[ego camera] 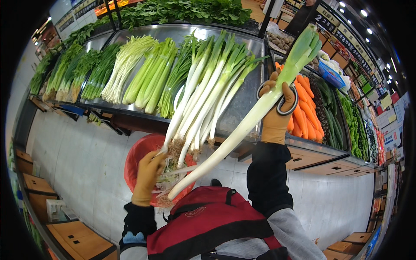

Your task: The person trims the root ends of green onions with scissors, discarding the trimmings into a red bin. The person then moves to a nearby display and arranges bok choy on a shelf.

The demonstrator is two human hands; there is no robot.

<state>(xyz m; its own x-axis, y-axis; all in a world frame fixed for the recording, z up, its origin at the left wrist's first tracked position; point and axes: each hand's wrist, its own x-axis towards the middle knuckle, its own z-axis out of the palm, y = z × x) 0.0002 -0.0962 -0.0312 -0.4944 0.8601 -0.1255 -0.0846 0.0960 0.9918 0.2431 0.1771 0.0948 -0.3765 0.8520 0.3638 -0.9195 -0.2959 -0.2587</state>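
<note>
My right hand (280, 97), in a tan glove, grips a large leek (234, 144) near its green top. Scissors (287, 109) hang on the same hand, their dark handle loops around the fingers. The leek slants down to the left, its rooted white end over a red-lined bin (135, 159). Close to the root ends of a pile of leeks (201, 107) is my gloved left hand (149, 175). Its fingertips meet a white stalk or strip; blur hides whether they hold it. Peelings (170, 175) lie in the bin.
Celery (152, 78) and other bundled greens (104, 71) line the metal display counter (248, 84) to the left of the leeks. Carrots (304, 109) and cucumbers (330, 120) fill sections at right. The counter's front edge overhangs the tiled floor (94, 156). A person (299, 18) stands beyond.
</note>
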